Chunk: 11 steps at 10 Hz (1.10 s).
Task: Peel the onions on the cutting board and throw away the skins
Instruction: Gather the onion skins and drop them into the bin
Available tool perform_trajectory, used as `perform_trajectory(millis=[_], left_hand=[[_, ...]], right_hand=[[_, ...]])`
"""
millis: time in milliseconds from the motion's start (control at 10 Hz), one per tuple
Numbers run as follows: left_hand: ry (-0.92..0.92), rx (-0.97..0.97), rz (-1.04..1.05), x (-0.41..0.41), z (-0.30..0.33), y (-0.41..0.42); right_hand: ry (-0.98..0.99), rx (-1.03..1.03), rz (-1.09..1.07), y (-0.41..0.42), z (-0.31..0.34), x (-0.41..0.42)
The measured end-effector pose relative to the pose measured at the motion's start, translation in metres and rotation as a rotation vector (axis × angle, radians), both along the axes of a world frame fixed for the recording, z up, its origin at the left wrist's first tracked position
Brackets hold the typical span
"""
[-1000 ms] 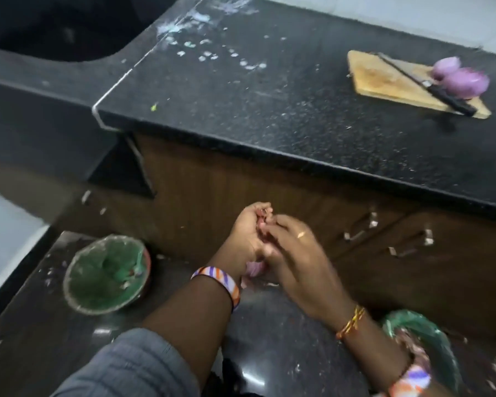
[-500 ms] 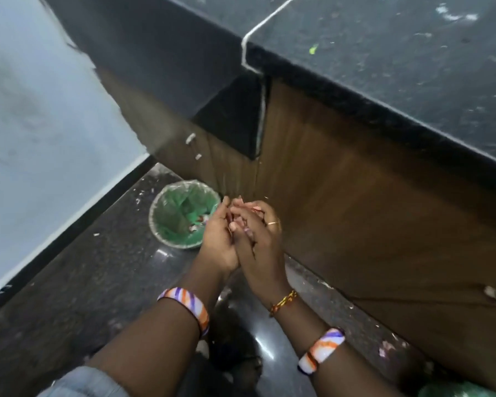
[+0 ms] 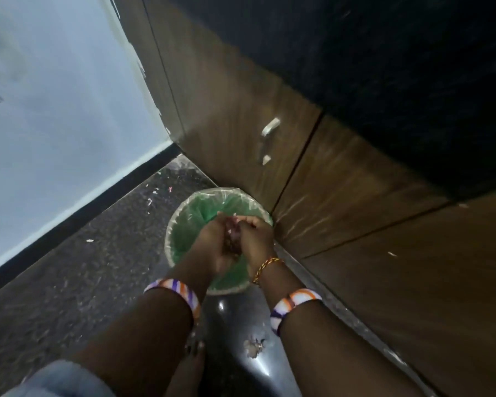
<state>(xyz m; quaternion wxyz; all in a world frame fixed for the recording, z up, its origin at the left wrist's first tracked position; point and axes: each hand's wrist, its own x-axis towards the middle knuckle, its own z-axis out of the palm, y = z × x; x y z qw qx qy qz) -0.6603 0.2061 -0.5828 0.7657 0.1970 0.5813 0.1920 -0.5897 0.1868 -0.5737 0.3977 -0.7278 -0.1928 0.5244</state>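
My left hand [image 3: 212, 242] and my right hand [image 3: 255, 239] are cupped together directly above a small bin [image 3: 181, 224] lined with a green bag. Between the palms I hold a bunch of purplish onion skins [image 3: 232, 234], only partly visible. The bin stands on the dark floor against the wooden cabinet. The cutting board and the onions are out of view.
Brown wooden cabinet doors [image 3: 355, 210] with a metal handle [image 3: 268, 138] run along the right, under a black countertop [image 3: 413, 67]. A pale wall [image 3: 55, 110] with a dark skirting stands at the left. Small scraps litter the speckled floor [image 3: 83, 267]. My foot [image 3: 189, 365] is below.
The view has swung down and away from the countertop. My joined hands have moved from beside the bin to over its opening, still holding the skins.
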Motion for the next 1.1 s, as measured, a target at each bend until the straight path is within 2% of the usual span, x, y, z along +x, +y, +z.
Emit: perform_trajectory(millis=[100, 200, 300, 400, 500, 600, 700, 800, 900, 1000, 1100], left_hand=[[0.060, -0.077, -0.026, -0.018, -0.028, 0.016], [0.126, -0.125, 0.039, -0.032, -0.040, 0.023], [0.329, -0.044, -0.026, -0.040, -0.037, 0.020], [0.703, 0.230, -0.186, -0.043, -0.034, 0.026], [0.834, 0.429, -0.448, -0.041, -0.017, 0.024], [0.906, 0.533, -0.513, -0.035, -0.008, 0.022], [1.005, 0.681, -0.605, -0.031, 0.008, 0.019], [1.011, 0.626, -0.832, -0.031, 0.021, 0.010], [0.997, 0.610, -0.792, -0.033, 0.036, -0.001], [1.144, 0.708, -0.783, -0.030, 0.072, -0.016], [1.220, 0.692, -1.111, -0.020, 0.109, -0.029]], right_hand=[[0.071, -0.127, 0.047, 0.018, -0.047, -0.005], [-0.024, -0.207, 0.025, 0.023, -0.068, -0.004], [-0.141, -0.273, 0.075, 0.022, -0.060, 0.008], [-0.177, -0.265, 0.077, 0.022, -0.044, 0.017], [-0.205, -0.190, -0.017, 0.025, -0.029, 0.012], [-0.385, -0.177, 0.144, 0.024, -0.020, 0.010], [-0.439, -0.126, 0.171, 0.020, -0.001, 0.017], [-0.385, -0.154, 0.676, 0.014, 0.019, 0.016], [-0.425, -0.096, 0.723, 0.005, 0.032, 0.011], [-0.515, 0.044, 0.472, -0.011, 0.062, 0.011], [-0.592, -0.022, 0.790, -0.031, 0.104, 0.012]])
